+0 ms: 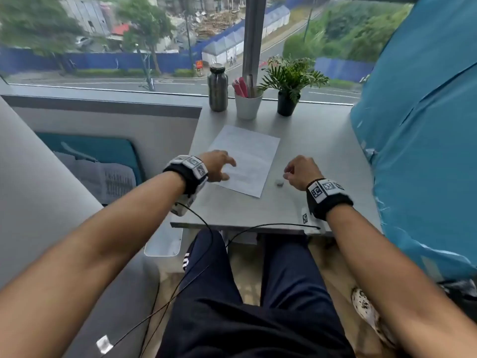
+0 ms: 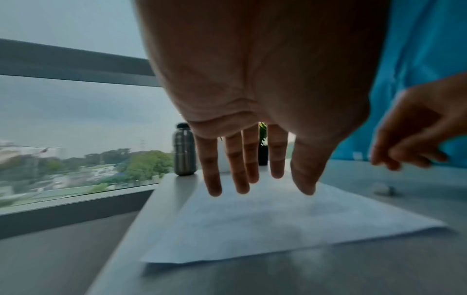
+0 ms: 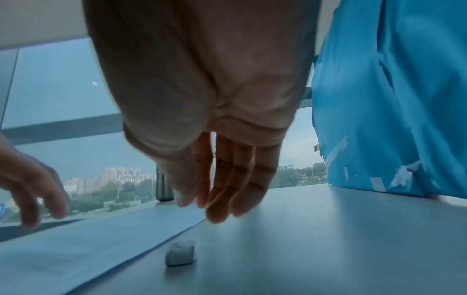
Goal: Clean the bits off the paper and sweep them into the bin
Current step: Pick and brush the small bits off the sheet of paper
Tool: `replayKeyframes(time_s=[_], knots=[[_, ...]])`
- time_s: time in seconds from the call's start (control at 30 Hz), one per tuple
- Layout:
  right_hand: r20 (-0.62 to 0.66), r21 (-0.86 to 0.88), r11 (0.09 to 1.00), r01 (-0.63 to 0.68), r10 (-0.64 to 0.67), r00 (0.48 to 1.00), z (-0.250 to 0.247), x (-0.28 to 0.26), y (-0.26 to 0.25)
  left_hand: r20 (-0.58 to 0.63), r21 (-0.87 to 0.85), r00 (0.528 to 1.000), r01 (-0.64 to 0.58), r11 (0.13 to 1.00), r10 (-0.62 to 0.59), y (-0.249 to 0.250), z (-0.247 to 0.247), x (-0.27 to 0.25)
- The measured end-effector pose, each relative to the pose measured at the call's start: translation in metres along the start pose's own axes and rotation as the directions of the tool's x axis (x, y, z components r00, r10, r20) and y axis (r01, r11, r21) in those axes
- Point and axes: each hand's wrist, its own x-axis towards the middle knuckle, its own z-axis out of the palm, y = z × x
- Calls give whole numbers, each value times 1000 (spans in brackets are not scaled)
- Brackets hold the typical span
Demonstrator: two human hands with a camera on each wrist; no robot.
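The left hand [image 1: 218, 165] hovers, fingers spread, over the paper's [image 1: 245, 158] near corner; the right hand [image 1: 300, 171], loosely curled and empty, hangs just above the eraser [image 1: 279, 182] on the counter [image 1: 322, 140]. Pin the sheet flat first (bits too faint to see), then brush lightly.

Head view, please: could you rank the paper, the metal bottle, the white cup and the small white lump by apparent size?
1. paper
2. metal bottle and white cup: look alike, unranked
3. small white lump
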Motion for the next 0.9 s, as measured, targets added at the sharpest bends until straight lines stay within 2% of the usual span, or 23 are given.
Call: replayKeyframes(time_s=[0.07,0.2,0.37,0.5,0.57,0.67,0.73,0.83,0.9], knots=[[59,-1,999,-44,44,997,2,9,2,60,26,997,-49,998,48,9,7,8],[183,-23,999,41,-36,982,8,8,-3,149,38,985,-92,995,86,13,18,17],[140,22,992,121,-123,982,7,11,-3,154,17,985,-84,996,80,6,28,13],[66,214,966,148,-165,984,8,9,-16,118,35,989,-92,995,87,16,36,9],[83,239,954,183,-208,975,15,6,-26,104,4,992,-74,997,73,24,38,10],[178,230,951,207,-250,952,26,1,-36,101,-21,995,-3,1000,5,32,37,15],[166,194,960,202,-235,958,29,6,-36,129,-6,991,19,1000,-18,34,39,19],[77,141,975,170,-183,980,29,11,-31,227,-10,973,38,999,-35,32,41,24],[151,138,967,215,-235,960,33,3,-33,276,12,960,39,999,-40,31,40,27]])
